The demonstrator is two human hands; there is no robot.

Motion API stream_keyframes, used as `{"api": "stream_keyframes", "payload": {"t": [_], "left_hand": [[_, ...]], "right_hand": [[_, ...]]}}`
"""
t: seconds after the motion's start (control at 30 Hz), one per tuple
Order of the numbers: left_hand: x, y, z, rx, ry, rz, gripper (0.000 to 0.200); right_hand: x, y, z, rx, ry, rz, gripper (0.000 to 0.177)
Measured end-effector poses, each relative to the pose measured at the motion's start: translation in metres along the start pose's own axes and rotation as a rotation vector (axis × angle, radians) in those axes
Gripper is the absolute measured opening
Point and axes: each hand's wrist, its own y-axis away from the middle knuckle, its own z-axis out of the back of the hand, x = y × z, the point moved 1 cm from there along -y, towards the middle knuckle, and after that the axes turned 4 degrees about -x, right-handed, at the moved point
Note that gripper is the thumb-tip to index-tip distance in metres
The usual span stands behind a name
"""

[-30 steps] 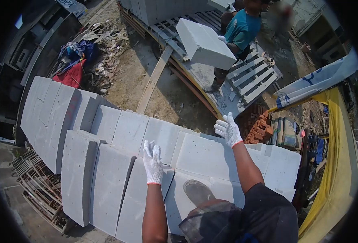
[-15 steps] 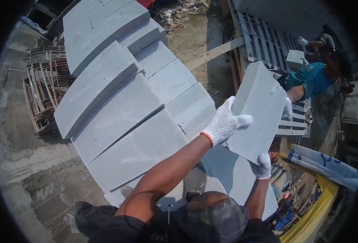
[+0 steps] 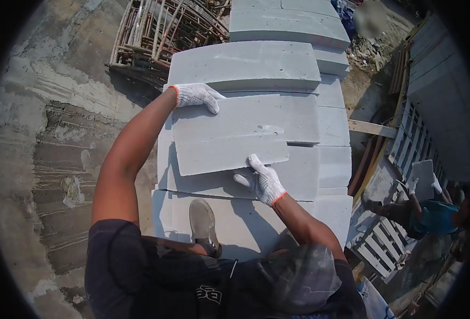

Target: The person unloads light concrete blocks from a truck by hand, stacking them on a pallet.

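Note:
A pale grey lightweight concrete block (image 3: 224, 139) is held slightly tilted over the stacked blocks, casting a shadow below its near edge. My left hand (image 3: 198, 98), in a white knit glove with an orange cuff, grips its far edge near the left corner. My right hand (image 3: 262, 181), gloved alike, holds the near edge toward the right, thumb on top and the other fingers partly under the block. Just beyond lies another block (image 3: 245, 63) on top of the stack. One shoe (image 3: 203, 220) rests on the lower blocks (image 3: 245, 212) in front of me.
At the right, a co-worker in a teal shirt (image 3: 437, 217) holds another block (image 3: 422, 175) by slatted wooden pallets (image 3: 382, 242). Rusty metal frames (image 3: 163, 32) lie at the far left. Rough concrete ground (image 3: 64, 133) drops away left of the stack. A plank (image 3: 372, 128) juts out right.
The block in my hands has moved from the right, near the co-worker, to over the stack in front of me. My view has turned, and the co-worker now lifts another block.

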Motion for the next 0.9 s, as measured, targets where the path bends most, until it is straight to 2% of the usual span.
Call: {"api": "stream_keyframes", "payload": {"t": [0.03,0.07,0.13,0.17,0.2,0.23,0.3,0.33,0.4,0.43,0.47,0.53,0.6,0.67,0.73,0.8,0.87,0.9], "left_hand": [[0.015,0.005,0.012,0.007,0.002,-0.001,0.067],[0.026,0.007,0.026,-0.093,-0.065,-0.122,0.065],[0.035,0.014,0.028,-0.235,-0.205,-0.134,0.068],[0.040,0.026,0.011,-0.306,-0.255,-0.060,0.078],[0.035,0.037,-0.004,-0.303,-0.476,-0.022,0.085],[0.055,0.036,-0.022,-0.436,-0.648,-0.152,0.087],[0.045,0.054,-0.060,-0.577,-0.662,-0.126,0.099],[0.036,0.057,-0.080,-0.636,-0.745,-0.143,0.102],[0.031,0.053,-0.111,-0.564,-0.852,-0.264,0.114],[0.034,0.051,-0.125,-0.533,-0.909,-0.360,0.118],[0.026,0.053,-0.133,-0.483,-0.922,-0.361,0.112],[0.070,0.033,-0.116,-0.518,-1.080,-0.474,0.105],[0.081,0.031,-0.101,-0.500,-1.107,-0.437,0.099],[0.079,0.042,-0.097,-0.480,-1.107,-0.428,0.099],[0.048,0.043,-0.102,-0.473,-1.099,-0.404,0.099],[0.012,0.053,-0.121,-0.409,-0.866,-0.364,0.099],[-0.001,0.042,-0.136,-0.376,-0.868,-0.406,0.098],[-0.016,0.037,-0.146,-0.355,-0.909,-0.473,0.097]], "right_hand": [[-0.003,-0.016,-0.012,0.024,0.078,-0.105,0.041],[-0.005,-0.028,-0.018,0.041,0.152,-0.198,0.043],[-0.008,-0.026,-0.022,0.157,0.563,0.081,0.049],[-0.007,-0.017,-0.016,0.157,0.652,0.117,0.050],[-0.002,-0.007,-0.008,0.154,0.739,0.159,0.052],[0.007,0.003,0.007,0.116,0.724,0.181,0.052],[0.027,0.033,0.048,-0.066,0.880,0.295,0.049],[0.039,0.050,0.074,-0.158,0.833,0.338,0.049],[0.061,0.097,0.140,-0.445,0.298,0.502,0.049],[0.072,0.125,0.172,-0.651,0.195,0.614,0.049],[0.083,0.152,0.203,-0.840,0.094,0.708,0.048],[0.097,0.214,0.288,-0.982,-0.187,0.901,0.054],[0.116,0.278,0.306,-1.209,-0.457,0.966,0.067],[0.131,0.332,0.351,-1.360,-0.472,0.999,0.089],[0.168,0.389,0.352,-1.665,0.183,0.990,0.104],[0.208,0.410,0.317,-2.133,1.002,0.988,0.122],[0.246,0.389,0.271,-2.036,1.482,0.698,0.125],[0.255,0.380,0.260,-2.025,1.482,0.697,0.125]]}}
